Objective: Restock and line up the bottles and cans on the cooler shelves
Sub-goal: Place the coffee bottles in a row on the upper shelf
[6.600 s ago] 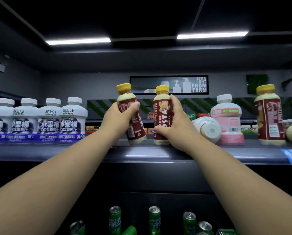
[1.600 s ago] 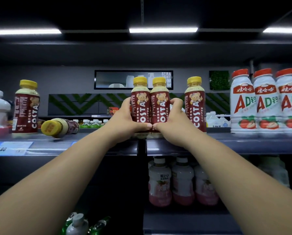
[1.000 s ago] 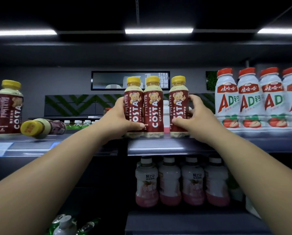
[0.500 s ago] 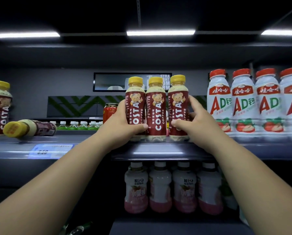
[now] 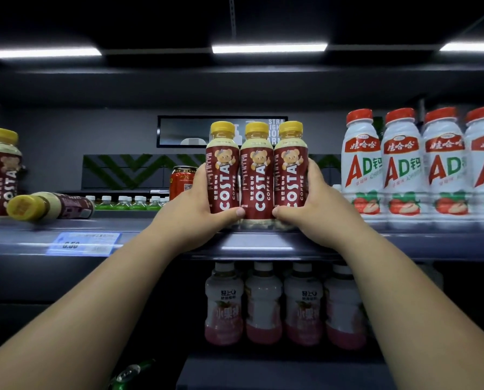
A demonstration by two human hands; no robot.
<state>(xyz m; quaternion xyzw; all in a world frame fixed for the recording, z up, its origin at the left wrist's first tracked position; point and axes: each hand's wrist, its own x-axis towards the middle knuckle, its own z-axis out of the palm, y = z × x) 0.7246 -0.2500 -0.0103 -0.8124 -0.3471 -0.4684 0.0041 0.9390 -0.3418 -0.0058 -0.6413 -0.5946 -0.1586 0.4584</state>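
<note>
The left hand and right hand are clasping three upright, touching Costa coffee bottles low on their slick-looking, probably rigid sides.

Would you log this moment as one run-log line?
left hand: grips leftmost yellow-capped maroon coffee bottle | right hand: grips rightmost coffee bottle | trio: upright, touching

Three Costa bottles, yellow caps, maroon labels: upright, touching side by side, shelf front edge. A fourth bottle lies tipped over, left, cap forward.
</note>
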